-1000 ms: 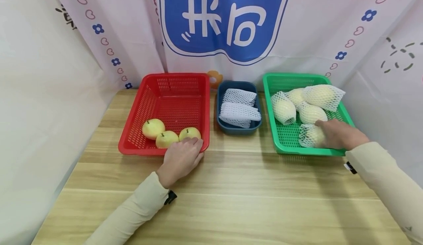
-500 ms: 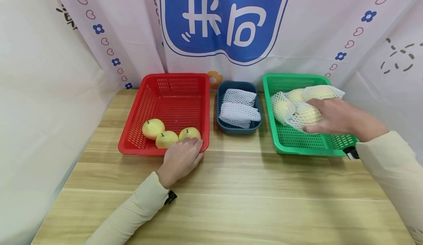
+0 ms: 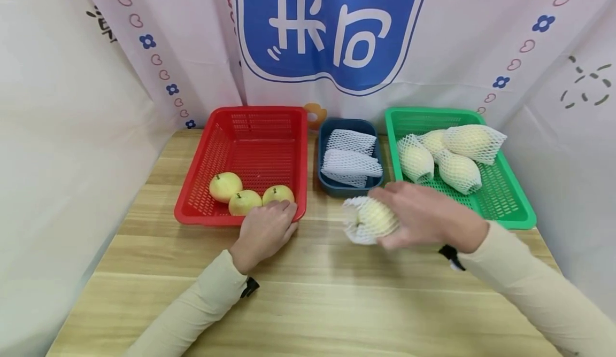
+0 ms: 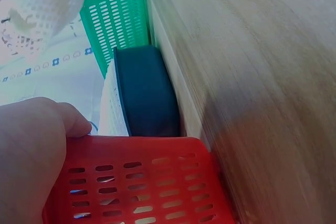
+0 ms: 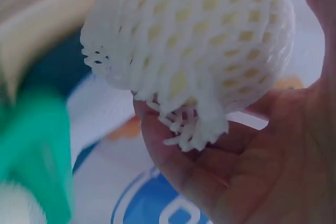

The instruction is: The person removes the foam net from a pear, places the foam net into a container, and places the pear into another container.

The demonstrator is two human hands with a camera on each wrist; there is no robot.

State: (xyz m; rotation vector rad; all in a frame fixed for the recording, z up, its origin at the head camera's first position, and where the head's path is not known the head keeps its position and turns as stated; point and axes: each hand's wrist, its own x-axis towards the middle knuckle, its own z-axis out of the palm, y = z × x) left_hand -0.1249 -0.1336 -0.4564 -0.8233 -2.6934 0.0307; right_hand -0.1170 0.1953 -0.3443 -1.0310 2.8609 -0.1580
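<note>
My right hand (image 3: 423,212) holds a pear in a white foam net (image 3: 371,220), raised over the table between the blue box and the green basket (image 3: 522,215). In the right wrist view the fingers curl round the netted pear (image 5: 210,40), and loose net ends hang from it. My left hand (image 3: 266,231) grips the front right rim of the red basket (image 3: 202,220), beside the nearest of three bare pears (image 3: 244,202). The left wrist view shows that hand (image 4: 37,150) over the rim of the red basket (image 4: 131,156); its other fingertips are hidden.
Between the baskets stands a dark blue box (image 3: 347,190) with several folded foam nets (image 3: 351,162). Several netted pears (image 3: 460,172) lie in the green basket. A printed cloth (image 3: 192,36) hangs behind the wooden table (image 3: 313,303).
My right hand has lifted a netted pear out of the green basket and carried it left, over the table. My left hand has stayed at the red basket's rim.
</note>
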